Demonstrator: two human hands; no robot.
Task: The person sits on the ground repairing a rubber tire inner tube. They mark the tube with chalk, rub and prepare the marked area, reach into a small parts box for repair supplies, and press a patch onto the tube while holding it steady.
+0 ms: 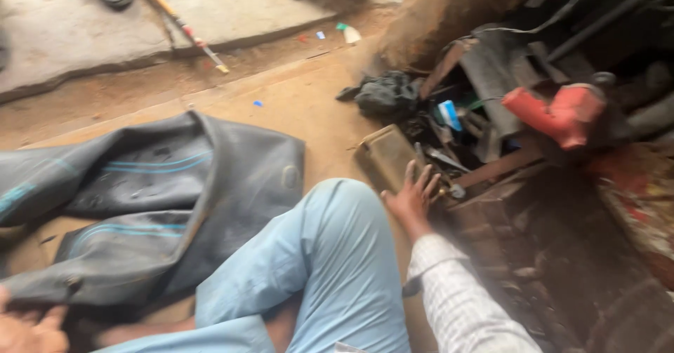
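You sit on a dusty floor (309, 107); your right hand (413, 197), fingers spread, reaches cluttered tools (449, 160); your left hand (28, 328) grips the rubber tube (154, 198).

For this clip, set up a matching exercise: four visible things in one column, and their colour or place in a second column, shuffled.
Things:
1. folded rubber inner tube
2. bulky plastic tool body
3. right hand
4. long wooden stick

Descriptions:
A. red, up in the clutter at right
B. lying on the concrete slab, top left
C. black with blue stripes, on the floor at left
D. fingers spread, reaching into the tool box

Pairs: 1-C, 2-A, 3-D, 4-B
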